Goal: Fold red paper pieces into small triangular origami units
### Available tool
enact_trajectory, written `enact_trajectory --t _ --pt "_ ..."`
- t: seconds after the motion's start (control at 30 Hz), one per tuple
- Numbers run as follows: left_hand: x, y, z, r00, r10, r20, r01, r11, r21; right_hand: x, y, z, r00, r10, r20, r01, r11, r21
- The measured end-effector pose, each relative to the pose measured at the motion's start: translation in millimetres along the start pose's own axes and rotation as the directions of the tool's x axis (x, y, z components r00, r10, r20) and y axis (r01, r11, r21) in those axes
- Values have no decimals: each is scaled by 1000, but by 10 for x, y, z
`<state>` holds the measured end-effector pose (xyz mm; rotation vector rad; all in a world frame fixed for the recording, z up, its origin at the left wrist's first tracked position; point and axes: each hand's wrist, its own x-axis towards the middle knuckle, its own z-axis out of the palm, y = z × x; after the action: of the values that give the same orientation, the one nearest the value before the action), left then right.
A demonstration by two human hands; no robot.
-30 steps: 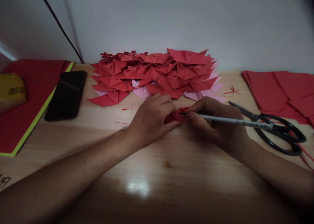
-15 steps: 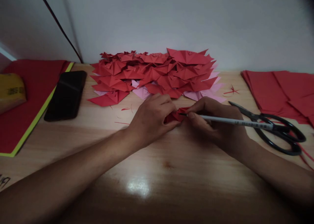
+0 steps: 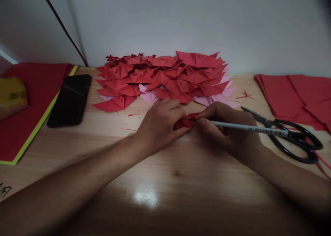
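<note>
pale wall [image 3: 196, 25] behind wood-grain table [image 3: 108, 205], w/ glare spot.

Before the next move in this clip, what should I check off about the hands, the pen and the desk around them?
1. Left hand steadies the folded red paper: ok.
2. Right hand grips the pen, tip end at the paper: ok.
3. Pen's rear end free of the scissors: cannot tell; it overlaps their handles in view.
4. Drawn marks on the held paper complete: cannot tell; fingers and pen cover part of it.
5. Desk free of red scraps: not ok, several lie about.
6. Phone away from both hands: ok.
</note>
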<state>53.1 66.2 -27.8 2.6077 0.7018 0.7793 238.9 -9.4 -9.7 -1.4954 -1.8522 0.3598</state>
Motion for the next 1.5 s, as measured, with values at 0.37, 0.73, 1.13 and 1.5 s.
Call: enact_trajectory --t 0.37,0.73,1.13,1.5 --pt "6 15 -13 1000 -14 12 14 1000 0 15 -12 -9 1000 -12 4 12 1000 7" --pt "4 5 -4 1000 0 -4 0 1000 -7 17 -8 -7 1000 -19 -2 19 1000 3" --pt "6 8 -3 1000 0 -8 0 1000 -3 28 -24 -8 1000 11 5 -11 1000 12" --pt "-11 15 -16 997 -7 -73 2 998 -61 6 81 16 978 97 -184 -67 985 160"
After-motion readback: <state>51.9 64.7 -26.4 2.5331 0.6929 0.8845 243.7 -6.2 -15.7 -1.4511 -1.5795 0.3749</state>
